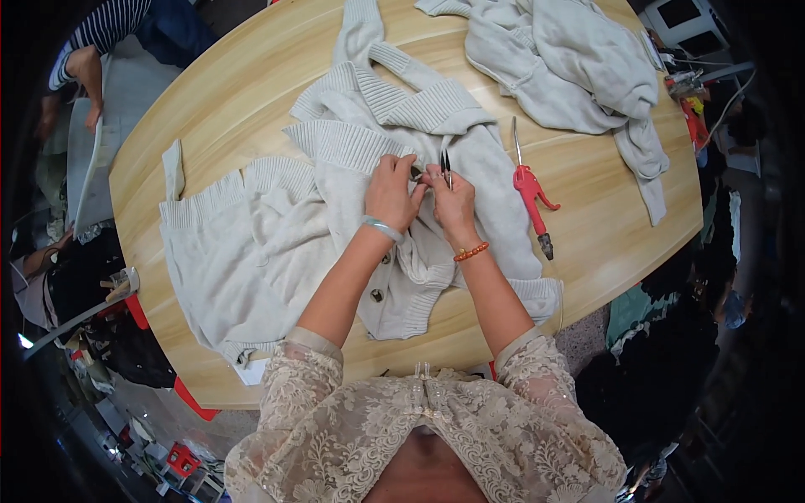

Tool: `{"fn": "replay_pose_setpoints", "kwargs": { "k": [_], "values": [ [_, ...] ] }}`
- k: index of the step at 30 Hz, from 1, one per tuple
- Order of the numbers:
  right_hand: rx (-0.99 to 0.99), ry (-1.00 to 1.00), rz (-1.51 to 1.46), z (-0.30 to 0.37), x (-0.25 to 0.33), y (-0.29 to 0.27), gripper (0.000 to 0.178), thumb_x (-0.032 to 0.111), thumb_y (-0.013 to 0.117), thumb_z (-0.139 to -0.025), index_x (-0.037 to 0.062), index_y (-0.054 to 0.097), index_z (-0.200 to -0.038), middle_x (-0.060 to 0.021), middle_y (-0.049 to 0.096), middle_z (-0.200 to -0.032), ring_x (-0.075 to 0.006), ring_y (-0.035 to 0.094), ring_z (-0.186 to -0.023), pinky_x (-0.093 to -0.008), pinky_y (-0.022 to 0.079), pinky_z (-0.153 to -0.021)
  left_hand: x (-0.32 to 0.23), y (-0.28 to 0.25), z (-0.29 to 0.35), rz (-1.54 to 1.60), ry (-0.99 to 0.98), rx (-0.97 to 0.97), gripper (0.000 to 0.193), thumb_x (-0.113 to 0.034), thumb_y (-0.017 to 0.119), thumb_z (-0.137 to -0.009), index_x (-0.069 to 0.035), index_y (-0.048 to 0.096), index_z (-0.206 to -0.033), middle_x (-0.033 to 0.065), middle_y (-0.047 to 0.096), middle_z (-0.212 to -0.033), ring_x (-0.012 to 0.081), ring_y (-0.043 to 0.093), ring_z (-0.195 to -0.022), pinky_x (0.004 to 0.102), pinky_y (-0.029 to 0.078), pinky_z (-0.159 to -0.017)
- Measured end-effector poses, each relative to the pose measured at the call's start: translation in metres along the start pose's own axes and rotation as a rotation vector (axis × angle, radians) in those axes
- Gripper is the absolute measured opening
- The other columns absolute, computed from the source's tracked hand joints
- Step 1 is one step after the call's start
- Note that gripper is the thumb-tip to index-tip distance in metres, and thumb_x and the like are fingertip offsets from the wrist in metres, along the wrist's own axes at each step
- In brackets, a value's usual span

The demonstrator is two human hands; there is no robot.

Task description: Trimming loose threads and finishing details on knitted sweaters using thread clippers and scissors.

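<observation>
A cream knitted cardigan (490, 197) with ribbed bands lies spread on the table in front of me. My left hand (390, 191) is closed on its button band, pinching the cloth beside a dark button (416, 173). Close against it, my right hand (454, 201) is closed around small dark thread snips (445, 161), whose two pointed tips stick out past the fingers. Its fingertips meet the left hand's at the button. Below the hands, another button (376, 295) shows on the band. Exactly where the snips touch the knit is hidden.
On the pale wooden table (251, 80), a red air blow gun (530, 193) rests right of the cardigan. Another cream knit garment (243, 251) lies at left, and more cream knitwear (579, 63) is heaped far right. At far left stands a person in a striped top (105, 29).
</observation>
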State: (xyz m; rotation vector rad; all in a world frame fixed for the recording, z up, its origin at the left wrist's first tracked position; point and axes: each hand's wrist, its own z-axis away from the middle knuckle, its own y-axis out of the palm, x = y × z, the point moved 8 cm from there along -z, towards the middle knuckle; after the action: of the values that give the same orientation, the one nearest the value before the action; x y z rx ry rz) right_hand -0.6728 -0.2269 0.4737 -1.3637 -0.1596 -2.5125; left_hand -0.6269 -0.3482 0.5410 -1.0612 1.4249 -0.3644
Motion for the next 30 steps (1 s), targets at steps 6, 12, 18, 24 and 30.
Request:
{"fn": "replay_pose_setpoints", "kwargs": {
  "k": [6, 12, 18, 24, 30],
  "values": [
    [0.135, 0.06, -0.261, 0.0, -0.01, 0.025, 0.022, 0.018, 0.056, -0.091, 0.0021, 0.062, -0.106, 0.0006, 0.058, -0.068, -0.0041, 0.04, -0.044, -0.0216, 0.03, -0.038, 0.036, -0.005, -0.004, 0.162, -0.221, 0.013, 0.036, -0.016, 0.074, -0.073, -0.005, 0.058, -0.103, 0.0114, 0.055, -0.092, 0.0251, 0.057, -0.069, 0.0336, 0.049, -0.063],
    [0.198, 0.088, -0.331, -0.003, -0.003, 0.032, 0.019, 0.021, 0.066, -0.087, 0.0115, 0.053, -0.077, 0.0084, 0.038, -0.054, -0.0021, 0.03, -0.04, -0.0205, 0.023, -0.033, 0.03, 0.001, 0.015, 0.52, -0.249, 0.051, 0.034, -0.006, 0.066, -0.074, -0.003, 0.057, -0.106, 0.0121, 0.059, -0.091, 0.0232, 0.059, -0.077, 0.0318, 0.051, -0.07],
    [0.25, 0.133, -0.198, 0.012, 0.003, 0.038, 0.02, 0.019, 0.063, -0.088, 0.0142, 0.049, -0.076, 0.0093, 0.035, -0.056, -0.002, 0.028, -0.041, -0.0208, 0.022, -0.036, 0.057, -0.128, 0.191, -0.299, -0.456, -0.231, 0.074, -0.027, 0.072, -0.074, -0.012, 0.038, -0.138, 0.0205, 0.029, -0.144, 0.0374, 0.026, -0.135, 0.061, 0.016, -0.104],
    [0.247, 0.051, -0.205, 0.012, -0.006, 0.022, 0.017, 0.02, 0.062, -0.089, 0.0118, 0.051, -0.078, 0.01, 0.033, -0.054, -0.0015, 0.027, -0.041, -0.0211, 0.023, -0.037, 0.169, -0.148, 0.36, -0.504, -0.951, -0.022, 0.096, -0.038, 0.075, -0.065, -0.022, 0.026, -0.146, 0.0239, 0.01, -0.151, 0.0471, 0.003, -0.138, 0.0744, 0.014, -0.096],
    [0.213, 0.041, -0.245, 0.021, 0.012, 0.021, 0.011, 0.018, 0.058, -0.091, 0.0129, 0.052, -0.083, 0.0088, 0.04, -0.06, -0.0014, 0.03, -0.042, -0.0202, 0.024, -0.035, 0.31, -0.191, 0.236, -0.671, -1.2, -0.226, 0.062, -0.031, 0.06, -0.079, -0.026, 0.04, -0.137, 0.0112, 0.021, -0.149, 0.0364, 0.011, -0.139, 0.0774, 0.016, -0.093]
  ]
}}
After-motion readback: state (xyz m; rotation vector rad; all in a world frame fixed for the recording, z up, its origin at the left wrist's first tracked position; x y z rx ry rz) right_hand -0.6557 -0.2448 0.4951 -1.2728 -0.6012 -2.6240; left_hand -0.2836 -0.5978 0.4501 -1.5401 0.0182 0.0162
